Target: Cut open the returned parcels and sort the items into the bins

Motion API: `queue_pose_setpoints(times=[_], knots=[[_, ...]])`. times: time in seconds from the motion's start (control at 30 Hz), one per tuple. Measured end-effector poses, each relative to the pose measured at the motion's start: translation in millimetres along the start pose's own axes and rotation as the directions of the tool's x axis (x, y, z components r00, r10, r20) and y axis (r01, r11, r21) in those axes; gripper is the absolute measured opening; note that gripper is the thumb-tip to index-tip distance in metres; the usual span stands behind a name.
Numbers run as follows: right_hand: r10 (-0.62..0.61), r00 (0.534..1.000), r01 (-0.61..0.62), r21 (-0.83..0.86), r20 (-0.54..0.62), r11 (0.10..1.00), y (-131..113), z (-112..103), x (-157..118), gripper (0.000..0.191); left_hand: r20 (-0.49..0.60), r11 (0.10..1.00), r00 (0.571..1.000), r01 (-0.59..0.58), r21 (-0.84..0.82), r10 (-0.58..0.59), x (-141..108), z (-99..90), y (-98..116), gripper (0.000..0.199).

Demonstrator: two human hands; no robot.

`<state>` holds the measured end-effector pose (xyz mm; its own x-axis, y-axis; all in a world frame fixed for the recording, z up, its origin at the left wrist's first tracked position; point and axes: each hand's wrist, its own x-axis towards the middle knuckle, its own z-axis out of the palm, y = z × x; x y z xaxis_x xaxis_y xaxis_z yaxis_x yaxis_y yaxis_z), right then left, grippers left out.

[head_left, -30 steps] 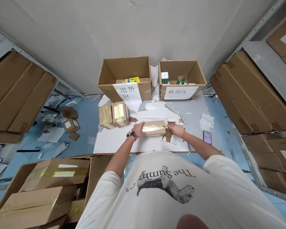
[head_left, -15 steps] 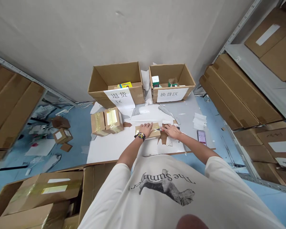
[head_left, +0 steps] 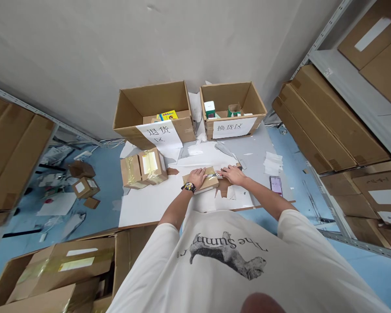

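Table edge runs near left hand and right hand on parcel.

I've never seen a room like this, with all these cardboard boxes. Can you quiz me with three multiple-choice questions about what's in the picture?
1. Where does the taped parcel under the left hand and right hand lie?
A. On a white sheet
B. Inside a cardboard box
C. On the blue floor

2. How many taped cartons sit together left of the hands?
A. One
B. Two
C. Five

3. What state is the box labelled 换货区 in?
A. Taped shut
B. Open on top
C. Upside down

Answers:
1. A, since the white sheet shows around the parcel.
2. B, since two stand side by side.
3. B, since a white-and-green carton shows inside.
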<state>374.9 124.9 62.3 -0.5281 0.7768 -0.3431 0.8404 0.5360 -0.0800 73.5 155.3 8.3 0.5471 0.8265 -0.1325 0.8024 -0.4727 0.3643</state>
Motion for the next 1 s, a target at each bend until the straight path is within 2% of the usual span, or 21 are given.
queue_pose_setpoints(times=[0.1,0.27,0.43,0.57,0.63,0.7,0.8,0.9,1.0], knots=[[0.004,1.000,-0.004,0.013,0.005,1.000,1.2,7.8,1.4,0.063,-0.015,0.999,1.000,-0.007,-0.048,0.006,-1.6,1.0,0.0,0.060],[-0.101,0.995,0.100,-0.069,-0.004,0.993,20.9,12.3,9.7,0.075,-0.020,0.996,1.000,-0.018,-0.090,0.016,-2.4,-0.3,-0.1,0.061],[-0.010,1.000,0.010,-0.067,-0.004,0.998,48.9,1.9,18.4,0.076,0.004,0.995,1.000,-0.019,-0.095,0.019,-5.2,-3.5,2.6,0.058],[-0.034,0.999,0.034,-0.041,-0.006,0.999,55.2,-10.4,20.9,0.074,-0.017,0.991,1.000,-0.014,-0.133,0.012,-9.8,-4.7,4.8,0.058],[-0.021,1.000,0.021,0.008,0.011,1.000,49.4,-11.7,15.6,0.072,-0.047,0.988,0.997,-0.060,-0.145,0.054,-14.0,-2.5,5.5,0.056],[0.003,0.999,-0.006,0.087,0.037,0.996,40.9,-8.1,5.8,0.067,-0.067,0.982,0.991,-0.122,-0.147,0.113,-18.5,1.3,5.7,0.046],[0.017,0.998,-0.034,0.268,0.066,0.963,31.0,2.6,-11.3,0.063,-0.038,0.972,0.981,-0.196,-0.134,0.192,-22.7,6.8,5.7,0.035],[0.012,0.995,-0.057,0.448,0.102,0.892,28.7,10.9,-21.8,0.060,-0.004,0.973,0.980,-0.198,-0.121,0.199,-24.7,8.1,7.6,0.038],[0.012,0.990,-0.093,0.583,0.143,0.807,30.7,11.9,-22.6,0.056,-0.001,0.981,0.989,-0.146,-0.129,0.147,-30.0,6.8,14.5,0.042]])
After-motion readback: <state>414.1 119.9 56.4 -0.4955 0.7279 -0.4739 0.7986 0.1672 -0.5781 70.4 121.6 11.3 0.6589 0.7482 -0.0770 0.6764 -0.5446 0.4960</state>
